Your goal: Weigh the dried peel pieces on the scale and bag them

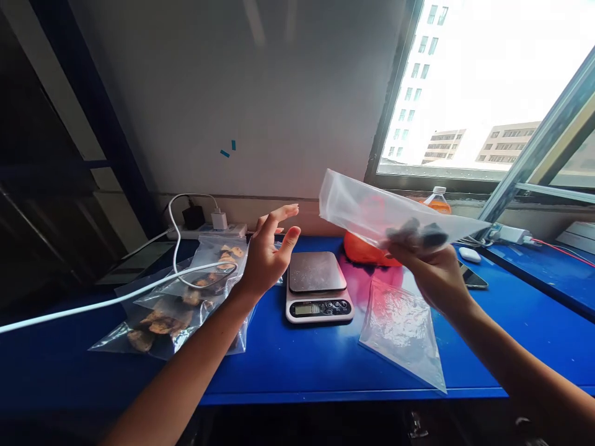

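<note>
My right hand holds up a thin, translucent plastic bag, its wide end pointing left toward my other hand. Dark shapes show blurred through the bag near my fingers; I cannot tell whether they are contents. My left hand is raised with fingers apart, holding nothing, just left of a kitchen scale. The scale has a bare metal plate and a small display. Below my right hand lies a flat stack of clear plastic bags. Filled clear bags with brown, dried-looking pieces lie at the left.
A red plastic bag sits behind the scale, on the blue table. A white cable crosses the filled bags from a power strip. An orange-filled bottle, a phone and a white case are at the right.
</note>
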`<action>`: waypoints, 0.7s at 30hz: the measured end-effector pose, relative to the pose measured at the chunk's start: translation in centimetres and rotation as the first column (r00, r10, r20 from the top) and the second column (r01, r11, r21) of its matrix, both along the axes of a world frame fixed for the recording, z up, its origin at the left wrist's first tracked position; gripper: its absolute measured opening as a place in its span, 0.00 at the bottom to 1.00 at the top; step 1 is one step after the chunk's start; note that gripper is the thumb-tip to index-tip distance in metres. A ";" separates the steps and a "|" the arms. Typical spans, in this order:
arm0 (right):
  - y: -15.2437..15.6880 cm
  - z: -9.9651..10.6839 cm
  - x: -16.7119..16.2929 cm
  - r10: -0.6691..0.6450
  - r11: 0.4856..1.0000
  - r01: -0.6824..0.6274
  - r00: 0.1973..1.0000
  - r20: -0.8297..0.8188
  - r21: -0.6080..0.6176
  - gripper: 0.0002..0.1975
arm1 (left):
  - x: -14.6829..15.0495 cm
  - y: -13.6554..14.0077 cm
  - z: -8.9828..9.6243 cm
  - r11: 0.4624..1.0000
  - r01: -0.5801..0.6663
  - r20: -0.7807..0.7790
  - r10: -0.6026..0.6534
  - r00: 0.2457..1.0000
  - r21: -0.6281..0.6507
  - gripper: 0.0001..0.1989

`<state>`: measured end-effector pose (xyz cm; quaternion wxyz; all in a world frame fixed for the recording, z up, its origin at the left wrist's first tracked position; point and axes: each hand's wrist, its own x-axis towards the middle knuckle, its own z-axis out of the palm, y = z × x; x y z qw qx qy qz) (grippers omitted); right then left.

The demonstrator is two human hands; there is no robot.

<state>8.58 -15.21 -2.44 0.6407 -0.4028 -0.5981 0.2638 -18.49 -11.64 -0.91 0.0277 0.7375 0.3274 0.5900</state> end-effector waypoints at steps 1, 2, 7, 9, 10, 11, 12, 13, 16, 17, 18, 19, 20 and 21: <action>-0.6 -0.5 1.7 -0.086 0.996 0.086 0.996 0.000 0.012 0.12 | 0.1 0.0 0.0 1.000 -0.011 -0.029 0.010 1.000 -0.003 0.17; -1.5 -1.3 3.4 -0.169 0.986 0.169 0.986 -0.001 -0.002 0.13 | 0.2 0.0 -0.1 1.000 -0.024 -0.053 0.024 0.998 -0.005 0.18; -6.2 -4.9 9.4 -0.489 0.860 0.509 0.847 0.210 -0.049 0.15 | 1.0 0.0 -0.7 0.998 -0.060 -0.149 0.061 0.987 0.007 0.17; -6.9 -5.1 10.5 -0.572 0.807 0.591 0.783 0.244 -0.004 0.15 | 1.1 0.1 -0.9 0.998 -0.062 -0.191 0.064 0.979 0.016 0.16; -6.9 -5.0 10.9 -0.591 0.794 0.608 0.768 0.246 0.008 0.16 | 1.1 0.1 -1.0 0.998 -0.064 -0.213 0.066 0.975 0.017 0.15; -6.7 -4.7 11.2 -0.594 0.791 0.611 0.765 0.248 0.011 0.16 | 1.1 0.2 -1.0 0.998 -0.068 -0.233 0.070 0.970 0.015 0.15; -6.4 -4.5 11.5 -0.588 0.796 0.605 0.771 0.245 0.005 0.17 | 1.0 0.3 -1.1 0.997 -0.075 -0.249 0.076 0.966 0.013 0.15; -6.0 -4.2 11.7 -0.580 0.801 0.598 0.778 0.239 -0.002 0.18 | 0.8 0.4 -1.1 0.996 -0.085 -0.259 0.085 0.962 0.013 0.15; -4.8 -3.2 12.5 -0.610 0.775 0.631 0.756 0.236 -0.019 0.19 | 0.6 0.7 -1.2 0.994 -0.110 -0.263 0.112 0.958 0.022 0.14; -4.5 -2.9 12.9 -0.626 0.759 0.651 0.738 0.253 -0.022 0.17 | 0.5 0.8 -1.1 0.993 -0.113 -0.261 0.116 0.958 0.028 0.14; -4.2 -2.4 13.2 -0.629 0.750 0.661 0.722 0.289 -0.019 0.16 | 0.5 0.9 -1.1 0.993 -0.113 -0.262 0.118 0.958 0.034 0.13; -4.0 -1.9 13.5 -0.609 0.758 0.652 0.715 0.344 -0.015 0.14 | 0.5 0.9 -1.1 0.993 -0.111 -0.265 0.117 0.957 0.040 0.13; -3.7 -1.3 13.8 -0.560 0.786 0.619 0.720 0.409 -0.014 0.12 | 0.6 0.9 -1.1 0.993 -0.105 -0.272 0.113 0.956 0.043 0.12; -3.4 -0.7 14.1 -0.495 0.823 0.567 0.728 0.474 -0.012 0.11 | 0.6 0.9 -1.1 0.994 -0.100 -0.283 0.108 0.953 0.043 0.12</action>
